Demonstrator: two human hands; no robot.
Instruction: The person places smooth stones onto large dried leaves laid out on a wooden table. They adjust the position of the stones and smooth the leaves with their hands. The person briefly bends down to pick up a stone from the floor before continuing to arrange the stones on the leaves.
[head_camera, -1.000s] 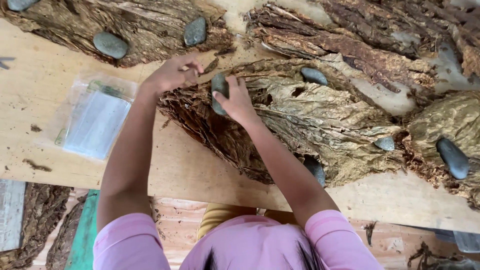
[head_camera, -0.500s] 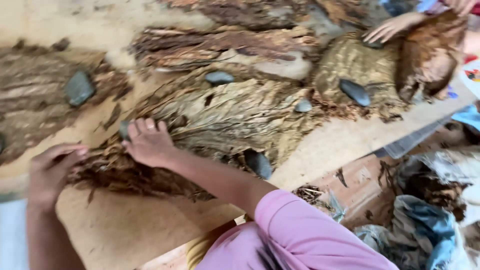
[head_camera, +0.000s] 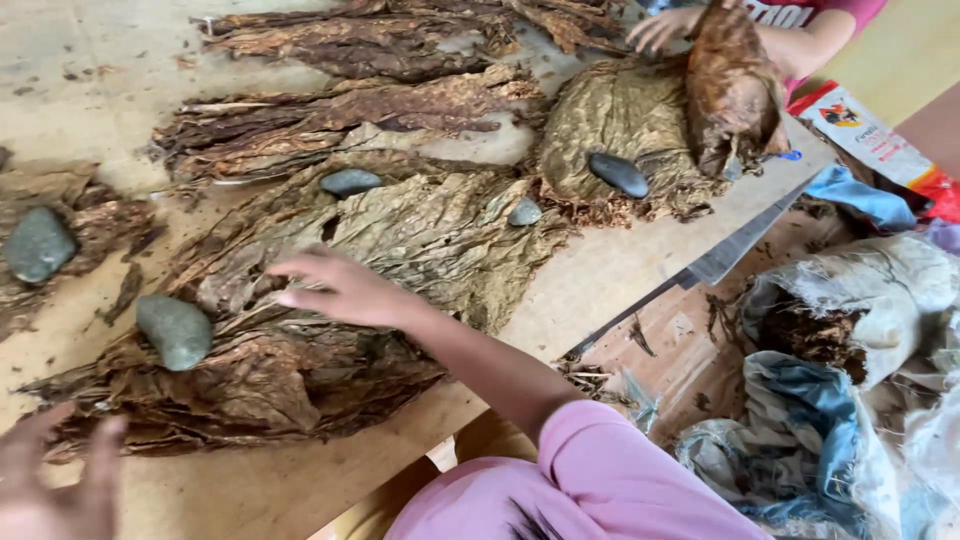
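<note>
Near left, the left hand (head_camera: 50, 490) hovers blurred with fingers spread wide, holding nothing. Farther, the right hand (head_camera: 340, 290) lies flat, fingers splayed, on the dried leaf pile (head_camera: 300, 370). A grey stone (head_camera: 175, 330) sits just left of it.

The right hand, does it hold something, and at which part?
Nothing is held. The right hand lies open, fingers spread, on the dried leaves. The left hand is also open and empty.

Right hand (head_camera: 345, 290) reaches forward, fingers (head_camera: 300, 265) spread flat; left hand (head_camera: 55, 480) open, blurred
</note>
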